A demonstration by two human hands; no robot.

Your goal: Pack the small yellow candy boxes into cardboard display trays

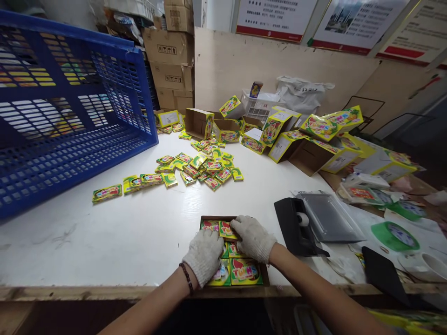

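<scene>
Near the table's front edge lies an open carton (266, 275) holding rows of small yellow-green candy boxes (246, 271) with red fruit prints. Both hands wear white knit gloves. My right hand (254, 238) reaches in from the right, its bent fingers closed on the right end of a candy box (226, 230) in the far row. My left hand (204, 256) rests over the carton's left side with its fingers curled down among the boxes. Its fingertips are partly hidden, and what they hold cannot be made out.
Loose candy boxes (213, 166) lie piled mid-table. A blue plastic crate (146, 102) stands at left. Yellow display cartons (279, 145) are stacked along the back. A black tape dispenser (296, 228), a clear plastic tray (330, 218) and green tape rolls (394, 236) lie at right.
</scene>
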